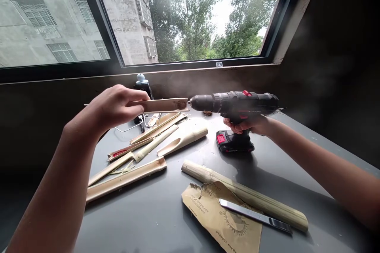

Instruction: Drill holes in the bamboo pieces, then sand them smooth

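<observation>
A split bamboo piece [162, 105] is pinched between the thumb and fingers of my left hand [126, 102], its hollow side towards me. My right hand [242, 124] grips the handle of a black and red cordless drill [234, 102], which points left. The drill's tip meets the right end of the bamboo, near its darker node; how deep the bit goes is hidden. Below, the drill's battery [234, 142] hangs just over or rests on the table; I cannot tell which.
Several bamboo pieces [127, 180] lie on the grey table [142, 221] at left. A cut bamboo tube [184, 141] sits mid-table. In front are a bamboo stick [252, 195], a sheet of abrasive paper [208, 213] and a utility knife [255, 215]. A window [190, 19] stands behind.
</observation>
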`<move>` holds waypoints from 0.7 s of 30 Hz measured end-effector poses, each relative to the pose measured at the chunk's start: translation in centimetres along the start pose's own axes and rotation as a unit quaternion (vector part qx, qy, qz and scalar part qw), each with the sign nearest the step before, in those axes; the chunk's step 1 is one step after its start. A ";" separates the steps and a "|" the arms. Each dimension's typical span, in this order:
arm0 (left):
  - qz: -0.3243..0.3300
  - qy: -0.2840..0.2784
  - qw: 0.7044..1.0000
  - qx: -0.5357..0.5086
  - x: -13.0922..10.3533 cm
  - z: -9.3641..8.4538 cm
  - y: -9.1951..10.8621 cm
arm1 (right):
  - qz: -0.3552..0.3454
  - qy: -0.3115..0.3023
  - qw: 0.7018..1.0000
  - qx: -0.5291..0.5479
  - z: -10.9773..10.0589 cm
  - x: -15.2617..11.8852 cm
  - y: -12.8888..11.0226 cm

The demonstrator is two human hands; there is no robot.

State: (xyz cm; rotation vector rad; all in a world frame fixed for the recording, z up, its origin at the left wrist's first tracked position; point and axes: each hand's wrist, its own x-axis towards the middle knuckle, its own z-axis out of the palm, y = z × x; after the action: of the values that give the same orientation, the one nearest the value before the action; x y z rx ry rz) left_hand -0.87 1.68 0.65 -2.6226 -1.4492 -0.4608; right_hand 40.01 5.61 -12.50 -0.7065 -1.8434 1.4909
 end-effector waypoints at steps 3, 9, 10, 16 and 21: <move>-0.007 0.001 1.000 0.003 0.0 0.0 0.1 | -0.001 -0.002 1.000 -0.001 0.0 0.0 0.1; -0.014 0.004 1.000 0.004 0.1 0.1 0.1 | -0.006 -0.003 1.000 -0.004 0.0 0.1 0.1; -0.014 0.005 1.000 0.004 0.1 0.0 0.1 | -0.007 -0.004 1.000 -0.006 0.0 0.1 0.1; -0.013 0.011 1.000 0.019 0.1 0.1 0.2 | -0.008 -0.005 0.999 -0.034 0.4 -0.1 -0.6; -0.011 0.017 0.999 0.034 0.3 0.3 0.1 | -0.021 -0.017 0.998 -0.050 0.6 -0.1 -1.1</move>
State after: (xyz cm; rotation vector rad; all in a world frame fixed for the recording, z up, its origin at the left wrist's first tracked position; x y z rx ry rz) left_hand -0.57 1.95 0.50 -2.5362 -1.4597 -0.4487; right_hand 39.57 4.89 -11.52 -0.6895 -1.9576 1.4009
